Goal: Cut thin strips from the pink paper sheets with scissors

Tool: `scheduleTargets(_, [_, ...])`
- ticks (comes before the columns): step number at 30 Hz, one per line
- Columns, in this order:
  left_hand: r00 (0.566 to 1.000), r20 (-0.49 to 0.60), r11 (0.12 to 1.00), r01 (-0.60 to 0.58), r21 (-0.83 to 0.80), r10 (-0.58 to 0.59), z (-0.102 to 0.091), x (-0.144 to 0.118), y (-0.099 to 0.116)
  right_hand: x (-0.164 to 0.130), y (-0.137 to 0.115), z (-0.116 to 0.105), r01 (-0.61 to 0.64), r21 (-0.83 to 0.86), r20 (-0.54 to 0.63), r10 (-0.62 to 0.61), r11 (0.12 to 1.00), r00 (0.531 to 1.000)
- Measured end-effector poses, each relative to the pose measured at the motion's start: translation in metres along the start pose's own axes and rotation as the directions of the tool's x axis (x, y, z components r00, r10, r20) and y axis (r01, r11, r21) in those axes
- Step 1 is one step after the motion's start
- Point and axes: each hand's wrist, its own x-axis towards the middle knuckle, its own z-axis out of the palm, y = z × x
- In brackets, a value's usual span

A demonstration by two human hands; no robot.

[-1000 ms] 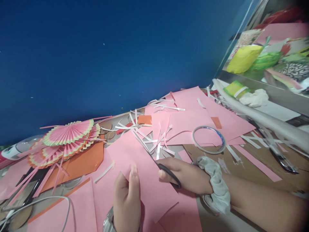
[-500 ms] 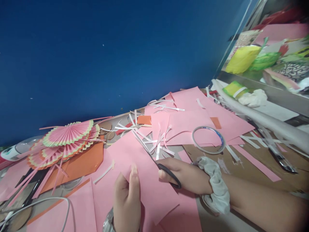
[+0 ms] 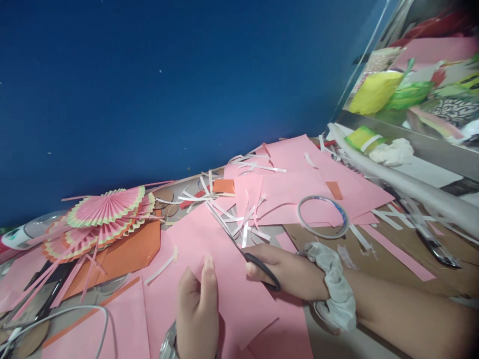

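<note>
**Cutting pink paper at a very messy craft desk**

So the flat pink paper sheet [image 3: 220, 269] sits near the middle, lifted a bit off the desk [image 3: 377, 259]. The left hand [image 3: 197, 311] pinches its near edge, thumb on top, so that grip is clenched on the sheet. The right hand [image 3: 292, 274], with a grey fabric scrunchie [image 3: 337, 289] on the wrist, has its fingers through the black-handled scissors [image 3: 243, 249], grip closed on the handles, and the blades run along the sheet's right edge toward the far side.

Just beyond the scissors there's a scatter of thin white paper strips [image 3: 243, 219]. To the right, a thin ring of clear tape [image 3: 324, 217] lies on more pink sheets. Far left, a stack of pleated pink paper fans [image 3: 103, 214] rests on an orange sheet [image 3: 123, 252]. A white cable [image 3: 75, 319] loops at the near left.
</note>
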Motion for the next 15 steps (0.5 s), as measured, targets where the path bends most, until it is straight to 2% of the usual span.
scheduleTargets(8, [1.0, 0.006, 1.0, -0.019, 0.017, 0.019, -0.0001, -0.0004, 0.0005, 0.0007, -0.002, 0.0002, 0.034, -0.021, -0.028, -0.035, 0.999, 0.999])
scheduleTargets(12, [1.0, 0.009, 1.0, -0.006, 0.006, 0.006, 0.0001, -0.0001, 0.001, 0.0019, -0.0008, -0.002, 0.023, -0.019, 0.036, -0.023, 1.0, 0.999])
scheduleTargets(15, [1.0, 0.02, 1.0, -0.005, 0.001, 0.005, 0.0002, 0.0, 0.002, 0.0018, 0.0002, -0.0012, 0.029, -0.028, 0.018, -0.028, 0.999, 0.999])
